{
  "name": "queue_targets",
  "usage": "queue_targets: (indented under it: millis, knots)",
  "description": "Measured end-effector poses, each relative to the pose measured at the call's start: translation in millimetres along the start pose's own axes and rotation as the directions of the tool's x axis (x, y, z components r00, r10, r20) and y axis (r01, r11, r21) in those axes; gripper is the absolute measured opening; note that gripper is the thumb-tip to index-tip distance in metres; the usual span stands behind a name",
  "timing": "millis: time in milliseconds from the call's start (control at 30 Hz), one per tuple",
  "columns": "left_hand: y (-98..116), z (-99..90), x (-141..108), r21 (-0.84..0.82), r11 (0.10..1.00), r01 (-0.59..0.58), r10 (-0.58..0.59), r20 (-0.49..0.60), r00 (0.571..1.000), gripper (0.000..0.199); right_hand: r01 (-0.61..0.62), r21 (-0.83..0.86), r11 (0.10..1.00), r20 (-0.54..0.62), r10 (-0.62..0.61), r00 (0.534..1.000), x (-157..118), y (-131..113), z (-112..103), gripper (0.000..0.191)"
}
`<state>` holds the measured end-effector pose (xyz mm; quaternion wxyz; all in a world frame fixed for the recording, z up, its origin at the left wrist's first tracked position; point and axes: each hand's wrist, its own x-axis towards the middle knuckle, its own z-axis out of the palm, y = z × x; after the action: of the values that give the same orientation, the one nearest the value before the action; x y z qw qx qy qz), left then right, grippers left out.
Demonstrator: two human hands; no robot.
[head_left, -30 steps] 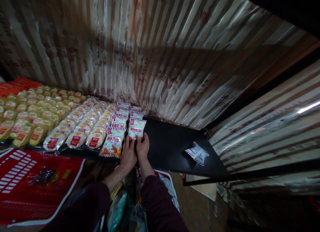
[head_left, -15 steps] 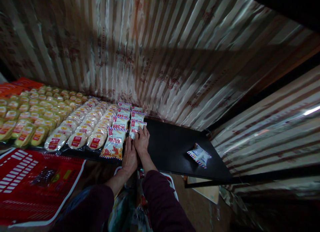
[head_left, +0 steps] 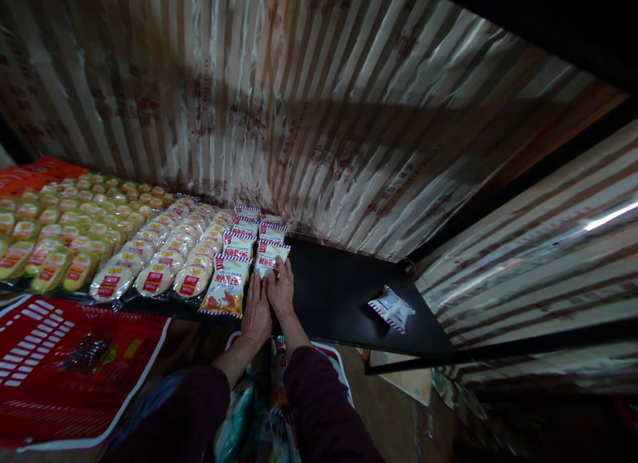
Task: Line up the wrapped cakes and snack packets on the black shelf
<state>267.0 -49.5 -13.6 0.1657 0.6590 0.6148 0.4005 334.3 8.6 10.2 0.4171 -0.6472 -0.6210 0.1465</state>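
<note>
Two short rows of white snack packets with striped edges lie on the black shelf (head_left: 329, 283). My right hand (head_left: 282, 290) has its fingers round the right and lower edges of the front packet of the right row (head_left: 269, 254). Beside it, my left hand (head_left: 257, 315) touches that packet's lower edge with its fingertips, fingers stretched forward. Just left of my left hand lies the front packet of the left row (head_left: 226, 287). A single striped packet (head_left: 392, 309) rests apart on the right part of the shelf.
Round white wrapped crackers (head_left: 155, 279) and yellow wrapped snacks (head_left: 80, 269) fill the shelf's left side. A red basket (head_left: 74, 410) stands below left. Another basket (head_left: 339, 365) holding bags is under my arms. A corrugated wrapped wall (head_left: 309, 104) rises behind the shelf.
The camera view has turned slightly. Both hands remain at the front packet of the right row, with my right-hand fingers a little lower along its right edge.
</note>
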Motion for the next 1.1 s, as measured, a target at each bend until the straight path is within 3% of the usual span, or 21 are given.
queue_targets:
  millis: [367,567,900,1100]
  knots:
    - [-8,9.9,-1,0.046,0.998,-0.043,0.046,-0.064,0.997,0.058,-0.044,-0.046,0.998,0.1,0.049,0.994,1,-9,-7,0.053]
    - [-7,6.7,-3,0.026,0.998,-0.062,0.064,-0.102,0.993,0.056,-0.061,-0.055,0.997,0.051,0.064,0.997,-11,-7,-19,0.05]
    - [-5,-11.3,-16,-0.056,0.972,-0.229,0.225,-0.075,0.971,0.045,-0.091,-0.105,0.99,-0.067,0.084,0.994,-59,2,-62,0.036]
    - [-1,-19.5,-53,-0.03,0.964,-0.264,0.263,-0.031,0.964,0.039,-0.054,-0.104,0.993,-0.07,0.047,0.996,-96,6,-86,0.031]
